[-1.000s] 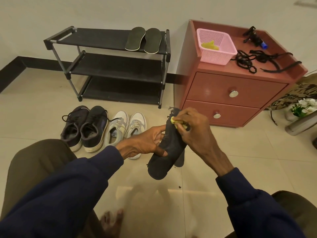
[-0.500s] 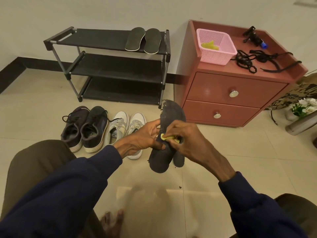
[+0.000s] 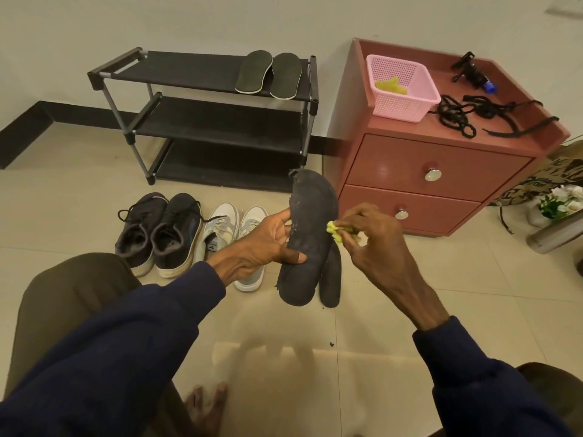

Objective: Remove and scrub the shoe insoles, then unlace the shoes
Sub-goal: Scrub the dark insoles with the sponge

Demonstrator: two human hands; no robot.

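My left hand (image 3: 263, 244) grips a dark grey insole (image 3: 310, 222) around its middle, holding it upright over the floor. A second dark insole (image 3: 331, 279) shows just behind it, lower right. My right hand (image 3: 373, 244) pinches a small yellow scrub cloth (image 3: 335, 231) at the insole's right edge. A pair of dark sneakers (image 3: 157, 231) with laces and a pair of white sneakers (image 3: 230, 231) stand on the floor to the left. Two more insoles (image 3: 269, 74) lie on the top shelf of the black shoe rack (image 3: 202, 121).
A red two-drawer cabinet (image 3: 441, 171) stands to the right; on it are a pink basket (image 3: 400, 89) with a yellow cloth, black laces (image 3: 473, 115) and a dark clip-like item (image 3: 471, 70). A plant and metal cylinder (image 3: 555, 228) sit far right. My knees frame the tiled floor.
The right hand with the yellow cloth moved from the insole's top down its face, then out to the right edge. The left hand tipped the insole more upright.
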